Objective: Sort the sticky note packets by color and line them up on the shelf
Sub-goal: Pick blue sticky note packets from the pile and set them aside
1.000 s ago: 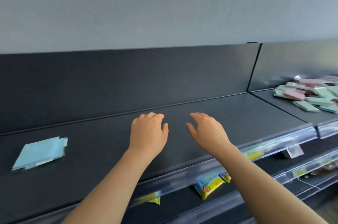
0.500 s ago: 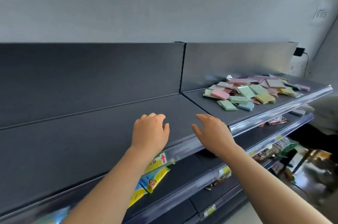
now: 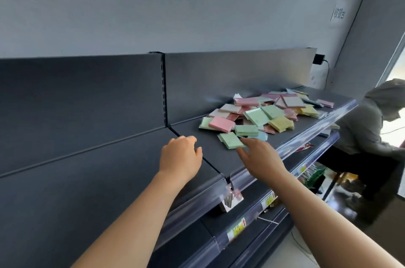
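Reaching phase, asks A: hand state?
B: Left hand (image 3: pixel 180 158) loosely curled, holds nothing. Right hand (image 3: pixel 259 158) empty, fingers straight, tips at green packet (image 3: pixel 230 139) just ahead; contact unclear.
A: Other stock?
B: Mixed pile (image 3: pixel 269 112) beyond it on shelf (image 3: pixel 214 158), unsorted. Next, probably: pinch green packet cleanly, carry it leftward.

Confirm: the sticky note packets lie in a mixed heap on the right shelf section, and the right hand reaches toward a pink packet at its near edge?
Not quite. In the head view the right hand reaches toward a green packet, not a pink one. The mixed heap on the right shelf section is as you said.
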A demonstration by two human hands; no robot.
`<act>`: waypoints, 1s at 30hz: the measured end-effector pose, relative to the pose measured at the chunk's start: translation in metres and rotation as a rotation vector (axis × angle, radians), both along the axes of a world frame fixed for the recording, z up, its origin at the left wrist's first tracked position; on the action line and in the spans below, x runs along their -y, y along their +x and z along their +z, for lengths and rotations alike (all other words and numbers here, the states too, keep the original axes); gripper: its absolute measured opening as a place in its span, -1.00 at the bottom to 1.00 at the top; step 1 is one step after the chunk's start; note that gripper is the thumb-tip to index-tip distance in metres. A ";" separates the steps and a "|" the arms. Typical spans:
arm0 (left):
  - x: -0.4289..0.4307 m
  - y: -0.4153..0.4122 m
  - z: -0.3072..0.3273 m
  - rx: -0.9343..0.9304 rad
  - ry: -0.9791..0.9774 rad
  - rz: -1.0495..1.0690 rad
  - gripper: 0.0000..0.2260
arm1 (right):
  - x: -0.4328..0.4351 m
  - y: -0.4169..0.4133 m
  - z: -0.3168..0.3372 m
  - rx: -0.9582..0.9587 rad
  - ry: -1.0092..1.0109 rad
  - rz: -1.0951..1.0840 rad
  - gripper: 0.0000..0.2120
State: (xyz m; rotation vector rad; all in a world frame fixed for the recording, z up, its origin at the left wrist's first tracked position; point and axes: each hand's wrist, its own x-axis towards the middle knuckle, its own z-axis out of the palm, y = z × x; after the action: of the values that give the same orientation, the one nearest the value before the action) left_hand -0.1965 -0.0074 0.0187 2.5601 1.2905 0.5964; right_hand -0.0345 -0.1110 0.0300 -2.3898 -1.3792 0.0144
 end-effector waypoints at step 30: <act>-0.035 0.185 -0.023 -0.099 -0.357 0.539 -0.37 | -0.106 0.218 -0.026 -0.113 -0.142 0.453 -0.41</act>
State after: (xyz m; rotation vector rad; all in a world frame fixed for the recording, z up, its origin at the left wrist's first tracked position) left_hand -0.0117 0.0276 -0.0043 1.9754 1.9400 0.2856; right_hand 0.1835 -0.0047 0.0042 -2.0907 -1.8836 0.3730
